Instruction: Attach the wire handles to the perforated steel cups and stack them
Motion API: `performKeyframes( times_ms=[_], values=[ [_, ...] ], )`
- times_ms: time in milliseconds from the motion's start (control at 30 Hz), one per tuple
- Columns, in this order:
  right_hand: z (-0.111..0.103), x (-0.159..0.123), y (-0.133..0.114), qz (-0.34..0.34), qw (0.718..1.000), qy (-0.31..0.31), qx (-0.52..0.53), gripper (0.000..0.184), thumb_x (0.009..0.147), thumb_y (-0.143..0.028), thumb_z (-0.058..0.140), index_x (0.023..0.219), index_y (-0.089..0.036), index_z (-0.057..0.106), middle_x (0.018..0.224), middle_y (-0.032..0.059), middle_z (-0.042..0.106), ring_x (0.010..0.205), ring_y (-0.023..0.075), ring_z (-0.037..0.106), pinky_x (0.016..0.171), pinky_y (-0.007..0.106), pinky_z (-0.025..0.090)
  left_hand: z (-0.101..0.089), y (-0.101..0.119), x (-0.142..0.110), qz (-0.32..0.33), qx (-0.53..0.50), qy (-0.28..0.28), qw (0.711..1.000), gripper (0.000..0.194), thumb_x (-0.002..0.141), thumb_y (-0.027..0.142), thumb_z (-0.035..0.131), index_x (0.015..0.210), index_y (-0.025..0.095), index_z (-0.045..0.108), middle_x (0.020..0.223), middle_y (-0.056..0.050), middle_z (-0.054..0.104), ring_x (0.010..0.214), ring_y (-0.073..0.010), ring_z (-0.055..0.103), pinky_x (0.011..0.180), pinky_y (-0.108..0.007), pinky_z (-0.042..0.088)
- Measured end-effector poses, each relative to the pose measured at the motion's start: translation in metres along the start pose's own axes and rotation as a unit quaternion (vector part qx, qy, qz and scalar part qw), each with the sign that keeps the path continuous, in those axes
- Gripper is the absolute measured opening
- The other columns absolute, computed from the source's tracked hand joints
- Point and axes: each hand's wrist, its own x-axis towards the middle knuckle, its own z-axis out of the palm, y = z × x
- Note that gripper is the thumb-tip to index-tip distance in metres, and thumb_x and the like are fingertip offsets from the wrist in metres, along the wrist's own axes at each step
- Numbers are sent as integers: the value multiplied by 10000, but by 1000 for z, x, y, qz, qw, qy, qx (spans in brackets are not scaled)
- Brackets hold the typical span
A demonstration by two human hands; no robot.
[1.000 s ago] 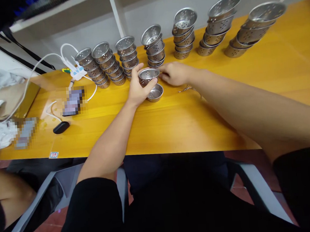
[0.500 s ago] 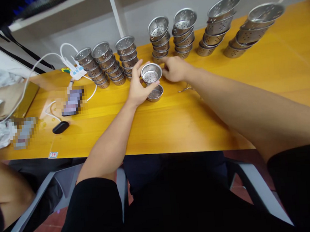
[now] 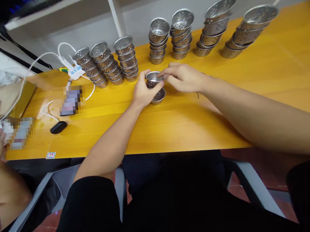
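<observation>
The left hand (image 3: 143, 92) has its grip closed round the top cup (image 3: 151, 83), probably to keep it steady over a lower cup (image 3: 158, 98) on the bench (image 3: 177, 128), while the right hand (image 3: 184, 77) has a finger at the rim, pinching or not I cannot tell, and the top cup looks round, shiny and holey.

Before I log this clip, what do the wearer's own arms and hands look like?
The left sleeve and right sleeve are black and short, leaving the forearms bare. The left hand and right hand wear no gloves; I see no watch.
</observation>
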Motion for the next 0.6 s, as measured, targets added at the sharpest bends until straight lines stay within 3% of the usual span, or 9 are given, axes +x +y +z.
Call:
performKeyframes(
  times_ms=[167, 267, 333, 467, 600],
  values=[
    [7, -17, 6, -6, 1000, 25, 14, 542, 1232, -510, 514, 1460, -311, 964, 1308, 170, 822, 1292, 463, 818, 1283, 674, 650, 12, 19, -9, 13, -27, -16, 999, 908, 1033, 544, 1073, 1731, 313, 541, 1737, -136, 741, 1673, -410, 766, 1541, -692, 583],
    [11, -21, 3, 9, 999, 29, 30, 544, 1236, -531, 527, 1546, -360, 940, 1378, 156, 800, 1374, 478, 790, 1339, 721, 625, 9, 18, -5, 53, -39, -32, 997, 900, 1051, 550, 1044, 1750, 346, 514, 1776, -128, 715, 1636, -391, 791, 1451, -659, 675],
    [13, -20, 0, 14, 999, 32, 33, 527, 1235, -534, 551, 1577, -371, 918, 1406, 153, 778, 1415, 480, 768, 1366, 732, 610, 3, 15, -1, 92, -22, -46, 994, 890, 1060, 568, 1027, 1758, 360, 517, 1798, -126, 702, 1668, -399, 771, 1463, -662, 666],
    [17, -19, -2, -5, 998, 57, 36, 461, 1231, -517, 587, 1522, -346, 902, 1479, 171, 760, 1444, 480, 752, 1396, 724, 599, -6, 4, 7, 167, 9, -54, 984, 920, 1081, 687, 966, 1802, 368, 491, 1848, -137, 655, 1775, -418, 680, 1542, -669, 576],
    [20, -20, 4, -48, 994, 91, 50, 378, 1212, -561, 664, 1408, -312, 870, 1404, 177, 760, 1341, 478, 781, 1335, 771, 648, -11, -7, 13, 205, 47, -38, 977, 941, 1124, 872, 829, 1827, 375, 449, 1869, -145, 623, 1788, -413, 656, 1536, -656, 554]
  ],
)
